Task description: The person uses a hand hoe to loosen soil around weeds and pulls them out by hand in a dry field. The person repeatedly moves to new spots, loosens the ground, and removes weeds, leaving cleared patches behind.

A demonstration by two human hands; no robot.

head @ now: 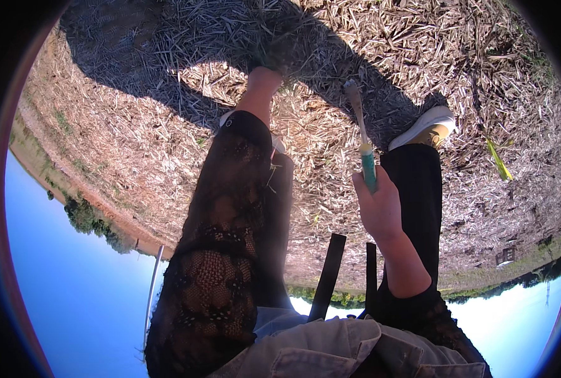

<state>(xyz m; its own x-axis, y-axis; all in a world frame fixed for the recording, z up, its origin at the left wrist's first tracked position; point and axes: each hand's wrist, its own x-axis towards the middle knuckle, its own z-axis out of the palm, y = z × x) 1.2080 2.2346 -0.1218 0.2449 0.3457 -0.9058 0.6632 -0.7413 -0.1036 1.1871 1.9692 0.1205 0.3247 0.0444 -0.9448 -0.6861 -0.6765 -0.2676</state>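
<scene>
My left hand (264, 78) is low over the straw-covered ground, at the end of a black lace sleeve (224, 227). It is beside a tuft of green grass (278, 52) in shadow; its fingers are hidden, so whether it grips the grass cannot be told. Closer to my body, my right hand (379, 201) is closed around the green handle of a hand tool (368, 165). The tool's narrow metal shaft (357, 106) points away from me, and its whitish tip is above the shaded straw, with contact unclear.
Dry straw (143, 141) covers the ground. A pale-soled shoe (427, 127) is right of the tool; another is partly hidden by my left arm. A yellow-green leaf (499, 160) lies farther right. Two dark straps (328, 276) hang between my arms. A thin pale pole (153, 293) stands at left.
</scene>
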